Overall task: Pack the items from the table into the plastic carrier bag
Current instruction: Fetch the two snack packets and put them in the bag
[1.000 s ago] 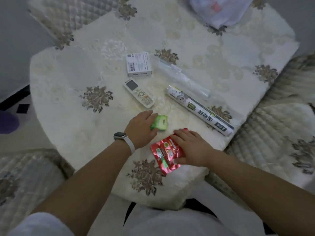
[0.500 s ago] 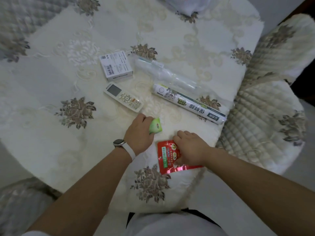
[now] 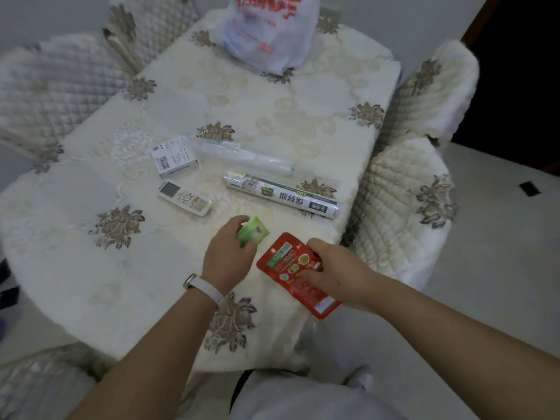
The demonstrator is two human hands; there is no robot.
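Note:
My left hand (image 3: 228,256) grips a small green packet (image 3: 254,234) just above the near part of the table (image 3: 100,268). A red foil pouch (image 3: 291,268) is held in my right hand (image 3: 336,274), tilted over the table's near right edge. Further back lie a white remote control (image 3: 185,197), a small white box (image 3: 173,156), a boxed roll of cling film (image 3: 281,195) and a clear plastic roll (image 3: 245,155). The white plastic carrier bag (image 3: 266,34) with red print sits at the table's far end.
Quilted cream chairs stand around the table: one at the right (image 3: 403,207), another at the far left (image 3: 54,86), a third at the near left corner (image 3: 33,386). A white watch band (image 3: 201,291) is on my left wrist.
Both packets have lifted slightly off the cloth in my hands, and the red pouch has tilted. My head has risen, bringing the carrier bag fully into view.

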